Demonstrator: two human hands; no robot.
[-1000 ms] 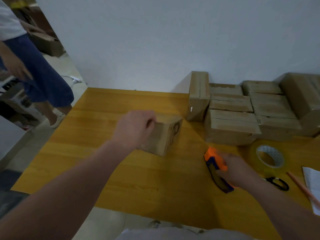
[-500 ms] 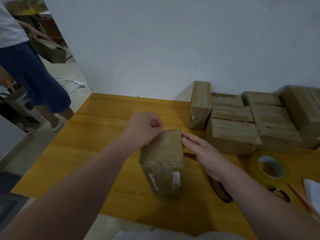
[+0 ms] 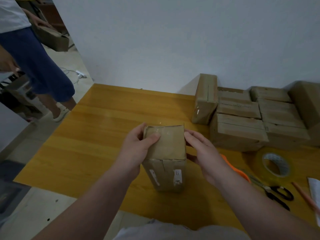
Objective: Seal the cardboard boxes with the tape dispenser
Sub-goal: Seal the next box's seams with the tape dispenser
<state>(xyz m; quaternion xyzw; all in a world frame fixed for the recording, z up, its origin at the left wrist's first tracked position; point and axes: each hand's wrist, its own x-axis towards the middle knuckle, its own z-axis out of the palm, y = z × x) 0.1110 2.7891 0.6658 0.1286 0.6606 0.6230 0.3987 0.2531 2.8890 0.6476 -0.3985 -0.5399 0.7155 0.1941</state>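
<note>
A: Where is the cardboard box (image 3: 166, 144) now?

B: It stands on end on the yellow wooden table (image 3: 97, 135), near the middle of the view. Its top face looks to the camera, and the near side has two small white labels.

A: And the hands?

B: The left hand (image 3: 136, 149) grips the box at its 9 o'clock side; the thumb lies flat on the top face and the fingers curl around the far left corner. The right hand (image 3: 202, 151) touches the 3 o'clock side with the fingers half open and quite straight. I cannot tell if it presses or only rests.

A: The tape dispenser?

B: Only an orange part (image 3: 237, 170) shows, at 4 o'clock from the box, mostly hidden behind the right wrist. No hand holds it.

A: What else?

B: A tape roll (image 3: 275, 163) at 3 o'clock, black-handled scissors (image 3: 277, 194) near it, and a stack of boxes (image 3: 242, 118) at 2 o'clock by the wall. Another person (image 3: 34, 63) stands at 10 o'clock and carries a box.
</note>
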